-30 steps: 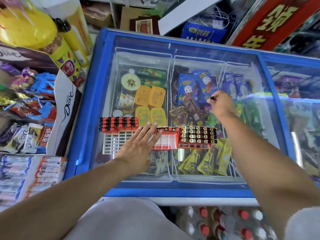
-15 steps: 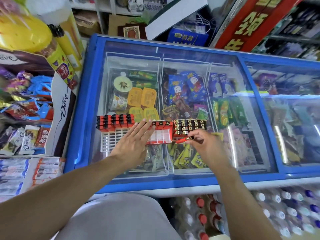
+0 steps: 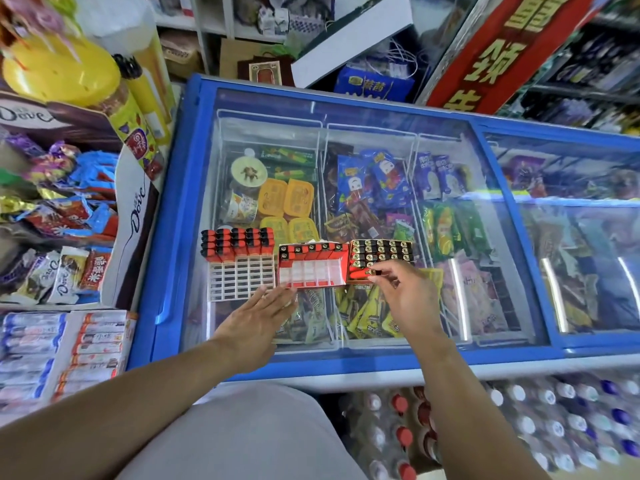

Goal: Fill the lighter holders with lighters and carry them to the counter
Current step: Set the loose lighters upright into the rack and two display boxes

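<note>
Lighters are judged small, light, stiff and a little slick, best pinched across the body near the metal head and dropped upright into a slot; one red lighter point(image 3: 360, 273) is pinched between thumb and fingertips of the right hand point(image 3: 410, 299), just over the near edge of the full tray point(image 3: 382, 252) on the freezer lid point(image 3: 450, 168). The red holder point(image 3: 313, 270), filled only along its far row, lies between that tray and a white holder point(image 3: 239, 268) filled on its far half; the left hand point(image 3: 258, 317) is held flat with fingers straight, fingertips touching the red holder's near edge; the holders are judged light and liable to slide on glass, so both ends should be gripped for carrying.
</note>
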